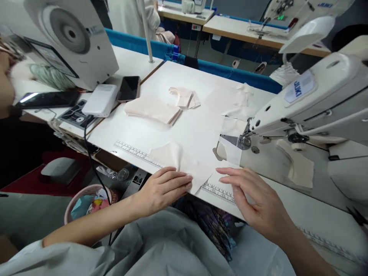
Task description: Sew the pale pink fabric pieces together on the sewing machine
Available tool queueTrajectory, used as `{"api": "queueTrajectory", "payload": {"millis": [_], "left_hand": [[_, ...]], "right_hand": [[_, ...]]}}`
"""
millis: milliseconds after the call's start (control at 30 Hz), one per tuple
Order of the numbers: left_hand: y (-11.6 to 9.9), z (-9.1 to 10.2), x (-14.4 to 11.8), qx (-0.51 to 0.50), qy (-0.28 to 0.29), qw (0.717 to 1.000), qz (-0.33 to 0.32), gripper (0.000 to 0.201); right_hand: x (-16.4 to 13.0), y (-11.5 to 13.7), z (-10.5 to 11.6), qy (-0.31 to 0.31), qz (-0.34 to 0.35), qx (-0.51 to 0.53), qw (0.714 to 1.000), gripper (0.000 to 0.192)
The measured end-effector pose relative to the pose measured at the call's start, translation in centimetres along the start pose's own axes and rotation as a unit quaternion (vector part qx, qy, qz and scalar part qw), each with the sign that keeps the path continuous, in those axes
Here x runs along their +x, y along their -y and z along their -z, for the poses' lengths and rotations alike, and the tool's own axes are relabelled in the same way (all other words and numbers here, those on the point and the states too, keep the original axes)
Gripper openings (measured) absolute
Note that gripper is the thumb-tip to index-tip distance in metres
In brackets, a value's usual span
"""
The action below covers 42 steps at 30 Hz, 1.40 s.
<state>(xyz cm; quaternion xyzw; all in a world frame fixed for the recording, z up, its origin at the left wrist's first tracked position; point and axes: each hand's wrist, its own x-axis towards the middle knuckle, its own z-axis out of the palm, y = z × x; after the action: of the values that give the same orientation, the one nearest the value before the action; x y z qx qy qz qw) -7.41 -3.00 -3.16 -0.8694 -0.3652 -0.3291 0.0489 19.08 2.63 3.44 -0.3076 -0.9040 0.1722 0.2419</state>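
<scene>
A pale pink fabric piece (188, 166) lies near the front edge of the white table, over part of a printed ruler. My left hand (161, 189) rests flat on its lower left part, fingers stretched out and pressing lightly. To the right of the fabric, my right hand (253, 195) hovers above the ruler marks, fingers apart and nothing between them. Just beyond it stands the sewing machine (304, 99), its presser foot (244, 142) over the needle plate. A stack of pale pink cut pieces (152, 109) lies farther back, beside a smaller pile of curved pieces (185, 97).
At the left are another machine (69, 38), a white power bank (100, 99) with a black cable, and a phone (128, 89). A curved fabric piece (297, 165) lies right of the needle. A pink basket (70, 209) stands below left. Another person (132, 19) sits beyond.
</scene>
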Motion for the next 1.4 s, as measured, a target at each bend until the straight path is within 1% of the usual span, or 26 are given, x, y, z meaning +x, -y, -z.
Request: {"api": "queueTrajectory", "payload": {"millis": [67, 133, 200, 267, 333, 400, 433, 467, 533, 600, 667, 733, 800, 867, 933, 1033, 1133, 1300, 1400], "left_hand": [[0.2, 0.1, -0.1, -0.027, -0.013, 1.000, -0.010, 0.023], [0.4, 0.2, 0.0, -0.051, -0.016, 0.999, -0.003, 0.018], [0.4, 0.6, 0.5, -0.088, -0.004, 0.996, 0.028, 0.014], [0.4, 1.3, 1.5, -0.152, 0.020, 0.985, 0.079, 0.012], [0.7, 2.3, 3.1, -0.230, 0.058, 0.958, 0.161, 0.010], [1.4, 3.0, 5.1, -0.303, 0.109, 0.912, 0.256, 0.014], [1.9, 3.1, 6.3, -0.332, 0.137, 0.886, 0.293, 0.017], [2.4, 3.1, 7.5, -0.356, 0.162, 0.865, 0.315, 0.021], [3.6, 2.4, 10.0, -0.386, 0.206, 0.839, 0.323, 0.024], [4.6, 1.2, 12.6, -0.402, 0.249, 0.826, 0.307, 0.024], [5.2, -0.4, 15.0, -0.405, 0.291, 0.819, 0.284, 0.023], [5.5, -2.0, 17.1, -0.388, 0.327, 0.822, 0.258, 0.020], [5.5, -3.4, 18.9, -0.353, 0.350, 0.836, 0.233, 0.016], [5.5, -4.7, 20.3, -0.319, 0.353, 0.853, 0.213, 0.013], [5.3, -5.8, 21.1, -0.291, 0.346, 0.870, 0.196, 0.012], [5.2, -7.0, 21.4, -0.247, 0.320, 0.900, 0.161, 0.013], [5.2, -7.5, 21.3, -0.208, 0.293, 0.924, 0.128, 0.013], [5.3, -7.7, 20.9, -0.181, 0.310, 0.925, 0.127, 0.012], [5.4, -7.8, 20.9, -0.180, 0.304, 0.928, 0.119, 0.014]], "right_hand": [[-0.6, 0.9, -0.2, 0.045, -0.010, 0.040, 0.998, 0.029], [-1.0, 1.6, -0.7, 0.091, -0.005, 0.078, 0.993, 0.030], [-1.1, 2.1, -1.3, 0.115, 0.011, 0.084, 0.990, 0.032], [-1.1, 2.4, -2.0, 0.115, 0.017, 0.067, 0.991, 0.033], [-0.9, 2.5, -2.5, 0.100, 0.004, 0.067, 0.993, 0.034], [-0.6, 2.5, -2.6, 0.073, -0.020, 0.096, 0.993, 0.034], [-0.4, 2.4, -2.5, 0.056, -0.031, 0.116, 0.991, 0.034], [-0.3, 2.4, -2.4, 0.040, -0.041, 0.138, 0.989, 0.035], [-0.1, 2.1, -1.8, 0.027, -0.072, 0.189, 0.979, 0.035], [-0.1, 1.6, -1.0, 0.034, -0.122, 0.240, 0.963, 0.034], [-0.2, 0.8, -0.2, 0.050, -0.182, 0.278, 0.942, 0.032], [-0.3, -0.1, 0.6, 0.061, -0.234, 0.309, 0.920, 0.032], [-0.4, -1.1, 1.2, 0.075, -0.280, 0.341, 0.894, 0.033], [-0.4, -2.0, 1.6, 0.088, -0.318, 0.372, 0.868, 0.034], [-0.2, -2.8, 1.8, 0.098, -0.342, 0.402, 0.844, 0.034], [0.0, -3.6, 1.7, 0.095, -0.357, 0.441, 0.818, 0.032], [0.0, -4.2, 1.4, 0.087, -0.361, 0.464, 0.805, 0.030], [-0.3, -4.8, 1.3, 0.088, -0.376, 0.486, 0.784, 0.031], [-0.3, -5.0, 1.4, 0.096, -0.388, 0.489, 0.775, 0.031]]}}
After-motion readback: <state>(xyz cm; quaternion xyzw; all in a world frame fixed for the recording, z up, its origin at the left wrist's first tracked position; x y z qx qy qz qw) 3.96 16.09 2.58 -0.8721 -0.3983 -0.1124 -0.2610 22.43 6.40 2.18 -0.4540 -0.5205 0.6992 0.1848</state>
